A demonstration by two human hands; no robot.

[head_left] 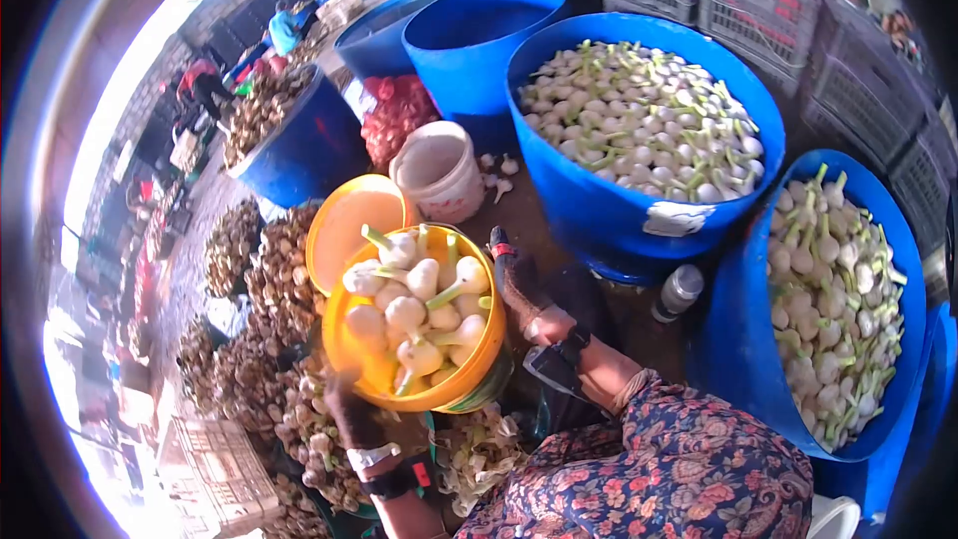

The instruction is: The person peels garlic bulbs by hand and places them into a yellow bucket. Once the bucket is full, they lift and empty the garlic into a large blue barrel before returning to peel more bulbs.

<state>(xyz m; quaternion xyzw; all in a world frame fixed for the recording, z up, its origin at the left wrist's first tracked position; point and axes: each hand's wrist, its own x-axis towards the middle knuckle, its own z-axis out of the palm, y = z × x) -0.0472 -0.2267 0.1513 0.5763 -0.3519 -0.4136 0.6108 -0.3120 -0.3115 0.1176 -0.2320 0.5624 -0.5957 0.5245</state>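
Note:
A yellow bucket (486, 364) stands in front of me, partly filled with trimmed garlic bulbs (404, 314) on short green stems. My left hand (351, 411), dark and smeared by motion, is at the bucket's near left rim. Along the bucket's right side is my right hand (519, 284), seen edge-on, with one finger stretched out and a red band around it. Nothing shows in its visible fingers. Behind the bucket leans another yellow container (349, 212), its inside facing me. Untrimmed brown garlic (284, 265) is heaped to the left.
Large blue tubs of trimmed garlic stand at the back right (559, 175) and right (733, 339). Further back are a white bucket (454, 202), a red mesh sack (399, 115) and more blue tubs (479, 90). A metal cylinder (679, 291) stands on the floor. Stacked crates (748, 15) line the back.

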